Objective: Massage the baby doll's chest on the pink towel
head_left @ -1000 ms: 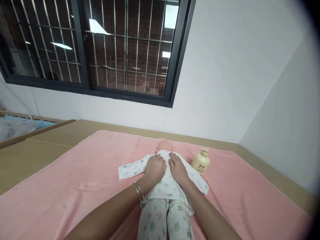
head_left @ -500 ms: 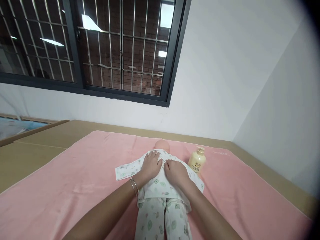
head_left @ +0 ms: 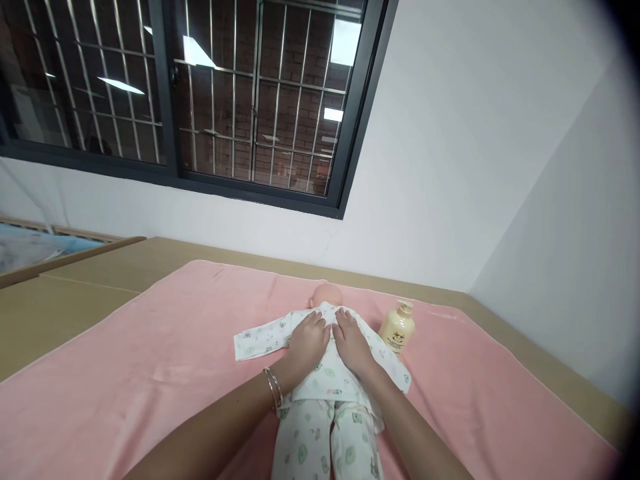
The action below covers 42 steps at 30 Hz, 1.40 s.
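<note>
Hands lie flat on a baby doll (head_left: 327, 393) that rests face down on a pink towel (head_left: 150, 380). The left hand (head_left: 310, 337) sits on the left side of the doll's back, and the right hand (head_left: 351, 338) sits on the right side, just beside it. Both hands press on the white top (head_left: 325, 377) with little green pictures. The fingers (head_left: 315, 321) of both hands are stretched out and open, with nothing held in them. The fingertips point toward the doll's head (head_left: 326, 294), which is bare and pink and lies at the far end. A thin bracelet (head_left: 273, 388) goes around the left wrist.

One sleeve (head_left: 260, 341) of the top lies spread out flat to the left on the towel. The other sleeve (head_left: 395, 373) lies out to the right. The doll's legs wear trousers (head_left: 325, 447) with the same green pictures, and they point toward the person.

A small cream bottle (head_left: 397, 327) with a pump top stands on the towel, near the doll's right side and close to the right hand but not touching it.

The pink towel covers a wide tan desk (head_left: 75, 300). Behind it is a white wall (head_left: 450, 167) and a dark window (head_left: 190, 100) with metal bars.
</note>
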Each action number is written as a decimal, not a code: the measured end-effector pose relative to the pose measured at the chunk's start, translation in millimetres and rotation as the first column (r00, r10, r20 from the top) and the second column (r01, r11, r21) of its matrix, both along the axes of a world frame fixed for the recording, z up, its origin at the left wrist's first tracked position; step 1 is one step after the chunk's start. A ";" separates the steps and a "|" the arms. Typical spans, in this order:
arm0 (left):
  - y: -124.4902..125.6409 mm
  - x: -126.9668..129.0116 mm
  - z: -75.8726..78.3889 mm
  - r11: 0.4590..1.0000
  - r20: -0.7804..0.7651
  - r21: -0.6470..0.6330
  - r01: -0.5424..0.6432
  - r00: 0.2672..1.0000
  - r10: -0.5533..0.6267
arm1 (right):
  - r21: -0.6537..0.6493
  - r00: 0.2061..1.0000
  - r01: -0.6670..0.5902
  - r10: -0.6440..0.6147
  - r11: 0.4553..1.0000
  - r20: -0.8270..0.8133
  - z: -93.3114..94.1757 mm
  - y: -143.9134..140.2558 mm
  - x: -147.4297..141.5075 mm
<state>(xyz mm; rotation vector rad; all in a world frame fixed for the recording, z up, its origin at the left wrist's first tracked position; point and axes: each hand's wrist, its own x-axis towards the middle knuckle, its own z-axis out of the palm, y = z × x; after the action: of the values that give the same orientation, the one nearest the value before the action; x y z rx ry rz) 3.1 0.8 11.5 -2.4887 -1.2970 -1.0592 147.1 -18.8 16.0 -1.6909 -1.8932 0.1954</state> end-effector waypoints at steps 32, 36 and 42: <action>21.9 -10.0 -4.3 0.980 0.052 -0.200 0.024 0.999 -0.014 | 0.047 0.983 0.031 -0.039 0.998 0.180 13.4 -29.0 -31.5; 7.5 -4.9 -2.1 0.999 0.046 -0.045 0.007 0.999 -0.005 | 0.058 0.999 -0.015 0.017 0.998 -0.037 4.7 -2.8 -3.8; 4.8 -6.5 -0.3 0.996 0.130 -0.066 -0.056 0.989 0.064 | 0.061 0.997 0.045 -0.049 0.997 0.062 6.2 -11.4 -15.0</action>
<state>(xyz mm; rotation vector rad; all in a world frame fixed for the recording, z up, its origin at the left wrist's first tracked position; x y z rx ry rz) -3.4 5.6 11.2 -2.4431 -1.4537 -1.2051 132.1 -30.2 22.2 -1.7179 -1.8839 0.0662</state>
